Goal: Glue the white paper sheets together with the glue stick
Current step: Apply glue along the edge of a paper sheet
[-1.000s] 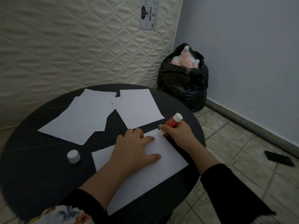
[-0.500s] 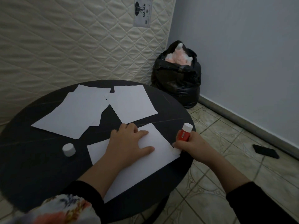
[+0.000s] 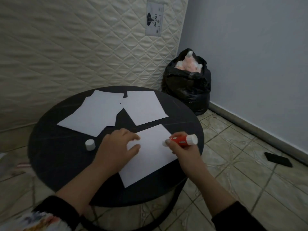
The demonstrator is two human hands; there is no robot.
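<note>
Glue stick (image 3: 182, 140) now lies flatter, its tip blurred against paper (image 3: 150, 157).

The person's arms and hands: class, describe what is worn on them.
Both hands are bare: no gloves, rings or watch visible. The left hand and right hand lead to uncovered forearms, with dark black sleeves pushed up near the elbows. A floral-patterned fabric shows beneath the left sleeve.

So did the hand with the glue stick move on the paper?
Yes. The right hand slid the glue stick from the sheet's outer right edge inward, toward the left hand pressing that sheet down.
</note>
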